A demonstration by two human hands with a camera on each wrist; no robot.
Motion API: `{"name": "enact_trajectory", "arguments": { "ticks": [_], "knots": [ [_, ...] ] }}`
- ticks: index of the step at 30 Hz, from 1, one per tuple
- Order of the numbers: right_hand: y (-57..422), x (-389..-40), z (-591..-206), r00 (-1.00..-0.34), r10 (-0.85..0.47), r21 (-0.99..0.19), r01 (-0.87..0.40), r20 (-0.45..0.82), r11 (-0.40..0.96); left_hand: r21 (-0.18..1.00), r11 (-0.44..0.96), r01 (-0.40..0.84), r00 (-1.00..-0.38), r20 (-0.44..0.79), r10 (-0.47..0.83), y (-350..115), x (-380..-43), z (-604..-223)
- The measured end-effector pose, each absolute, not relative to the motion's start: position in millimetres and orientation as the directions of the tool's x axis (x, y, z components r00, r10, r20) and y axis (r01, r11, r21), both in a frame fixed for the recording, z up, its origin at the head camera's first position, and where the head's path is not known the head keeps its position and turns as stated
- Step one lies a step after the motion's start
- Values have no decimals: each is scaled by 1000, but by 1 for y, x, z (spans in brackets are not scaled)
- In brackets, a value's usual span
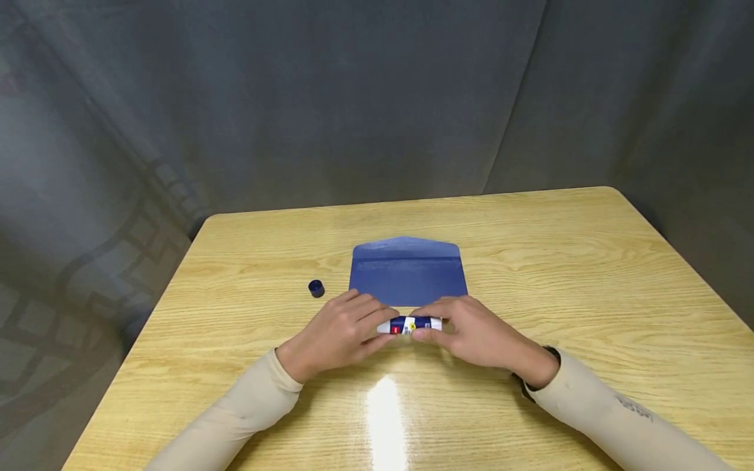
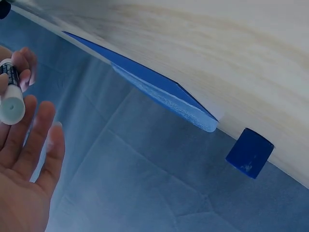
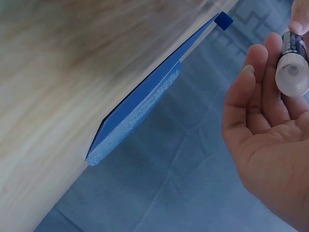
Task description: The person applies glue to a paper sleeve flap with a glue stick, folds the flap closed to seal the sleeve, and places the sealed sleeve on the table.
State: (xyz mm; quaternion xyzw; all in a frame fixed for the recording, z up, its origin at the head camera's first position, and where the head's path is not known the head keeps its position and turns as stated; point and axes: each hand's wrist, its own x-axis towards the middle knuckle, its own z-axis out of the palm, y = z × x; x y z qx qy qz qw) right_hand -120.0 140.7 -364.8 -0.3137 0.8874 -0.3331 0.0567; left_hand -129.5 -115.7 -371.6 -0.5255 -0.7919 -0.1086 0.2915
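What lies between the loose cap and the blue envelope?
Only bare wood-grain tabletop; the head view shows it between the dark blue cap and the envelope.

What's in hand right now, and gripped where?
The glue stick: the left hand pinches near its left end, the right hand near its right end.

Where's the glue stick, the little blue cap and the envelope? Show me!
Glue stick point(image 1: 410, 325): head view, middle of its label.
Blue cap point(image 2: 249, 153): left wrist view, on its side.
Envelope point(image 1: 408, 282): head view, the part below its flap.
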Motion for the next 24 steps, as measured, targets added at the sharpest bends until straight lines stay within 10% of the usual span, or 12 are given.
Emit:
{"name": "enact_trajectory", "arguments": {
  "ticks": [24],
  "knots": [
    [146,-126,-361,-857,-475,-619,-487,201,617,57,517,854,-445,594,670,-123,-135,-369]
  ]
}}
